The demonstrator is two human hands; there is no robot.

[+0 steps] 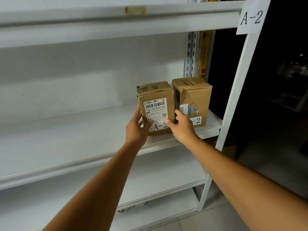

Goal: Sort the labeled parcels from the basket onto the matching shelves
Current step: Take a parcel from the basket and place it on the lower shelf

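**Desk:** What does the head camera give you?

**Operator:** I see a brown cardboard parcel (156,94) with a white barcode label. It stands upright on the white metal shelf board (66,139), close to the front edge and toward the right end. A white paper tag (160,126) reading "A-2" sits low on its front face.

**Desk:** And the hands?

**Operator:** Both grasp it. The left hand (137,129) lies against the parcel's left side, fingers running up that side, thumb (148,125) hooked round the lower front corner beside the tag. The right hand (182,125) takes the opposite side. Its thumb (168,122) presses the front face at the tag's right end, and its fingers (177,114) reach into the narrow gap on the parcel's right. So I read the parcel as clasped between the two palms, at its lower half.

**Desk:** What's beside it?

**Operator:** A second brown cardboard box (195,95), taped, with a blue round mark. The right hand partly covers its white tag, so I read only "-2". It stands just beside the parcel on the same board. I cannot tell whether the two touch.

**Desk:** Any shelf marking?

**Operator:** A white paper sign (251,18) reading "A-2" is fixed high on the white upright post (235,97) at the right. Below I see a lower white shelf (166,169) and pale floor tiles (208,219).
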